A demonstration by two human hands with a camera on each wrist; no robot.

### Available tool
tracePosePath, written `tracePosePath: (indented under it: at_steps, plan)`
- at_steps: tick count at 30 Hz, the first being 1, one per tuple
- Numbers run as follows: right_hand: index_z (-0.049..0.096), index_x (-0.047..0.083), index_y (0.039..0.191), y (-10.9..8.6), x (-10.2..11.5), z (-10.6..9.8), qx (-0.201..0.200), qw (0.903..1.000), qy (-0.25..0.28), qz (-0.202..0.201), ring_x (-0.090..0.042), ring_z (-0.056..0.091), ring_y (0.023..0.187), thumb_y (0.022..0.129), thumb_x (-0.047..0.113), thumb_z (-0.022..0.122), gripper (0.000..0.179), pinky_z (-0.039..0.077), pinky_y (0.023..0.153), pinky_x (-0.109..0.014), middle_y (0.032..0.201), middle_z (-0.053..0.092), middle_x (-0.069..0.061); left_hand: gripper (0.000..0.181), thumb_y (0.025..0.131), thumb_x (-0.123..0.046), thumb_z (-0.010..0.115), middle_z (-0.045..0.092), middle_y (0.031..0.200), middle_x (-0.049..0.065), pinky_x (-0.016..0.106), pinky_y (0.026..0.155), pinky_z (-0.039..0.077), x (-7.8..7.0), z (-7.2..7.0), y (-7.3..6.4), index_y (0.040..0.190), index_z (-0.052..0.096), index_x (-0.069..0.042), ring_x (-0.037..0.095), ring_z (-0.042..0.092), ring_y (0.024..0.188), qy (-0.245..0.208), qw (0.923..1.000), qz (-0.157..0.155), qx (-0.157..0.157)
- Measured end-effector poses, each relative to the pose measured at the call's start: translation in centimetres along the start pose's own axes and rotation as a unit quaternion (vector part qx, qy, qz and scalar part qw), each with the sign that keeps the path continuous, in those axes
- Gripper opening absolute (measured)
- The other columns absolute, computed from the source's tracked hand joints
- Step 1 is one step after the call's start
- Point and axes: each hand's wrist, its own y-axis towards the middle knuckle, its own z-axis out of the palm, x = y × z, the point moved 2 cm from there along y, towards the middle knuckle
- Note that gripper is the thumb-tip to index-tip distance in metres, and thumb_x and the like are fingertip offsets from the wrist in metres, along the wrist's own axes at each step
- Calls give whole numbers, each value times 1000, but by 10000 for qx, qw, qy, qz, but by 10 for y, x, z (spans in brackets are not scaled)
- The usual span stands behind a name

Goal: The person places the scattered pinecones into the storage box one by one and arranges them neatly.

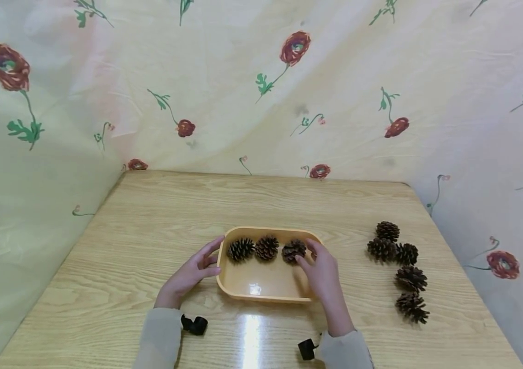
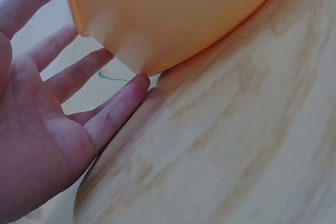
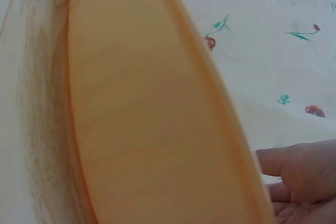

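Note:
A pale orange tray (image 1: pixel 266 298) with a raised rim stands on the wooden table. Inside, along its far side, a dark brown pine cone (image 1: pixel 241 249), a second pine cone (image 1: pixel 266 248) and a third pine cone (image 1: pixel 292 251) lie in a row. My right hand (image 1: pixel 323 269) reaches over the tray's right end and pinches the third cone between thumb and fingers. The cone is out of sight in the right wrist view, behind the tray wall (image 3: pixel 142 98). With fingers spread and fairly straight, my left hand (image 2: pixel 58 114) touches the tray's left end.
Several loose pine cones (image 1: pixel 411 278) form a rough line on the right part of the wooden table (image 1: pixel 174 205). Flower-patterned cloth (image 1: pixel 224 102) hangs behind the table and along both sides.

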Motion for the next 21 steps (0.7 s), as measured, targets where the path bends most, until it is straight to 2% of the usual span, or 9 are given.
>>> tracePosePath:
  at_steps: [12, 21]
  plan:
    - [45, -12, 136, -3, -3, -21, -151, 9993, 337, 110, -44, 49, 129, 90, 5, 65, 53, 42, 107, -45, 138, 49, -31, 77, 93, -3, 59, 15, 163, 12, 43, 109, 38, -1, -2, 0, 156, 19, -19, 43, 34, 139, 66, 10000, 4, -28]
    - [41, -10, 140, -6, -12, -37, -145, 9984, 434, 335, -43, 45, 132, 91, 5, 64, 56, 40, 109, -43, 142, 45, -31, 76, 93, -2, 59, 16, 163, 12, 41, 108, 38, -2, -1, 1, 156, 19, -19, 43, 34, 139, 102, 9999, 23, -45]
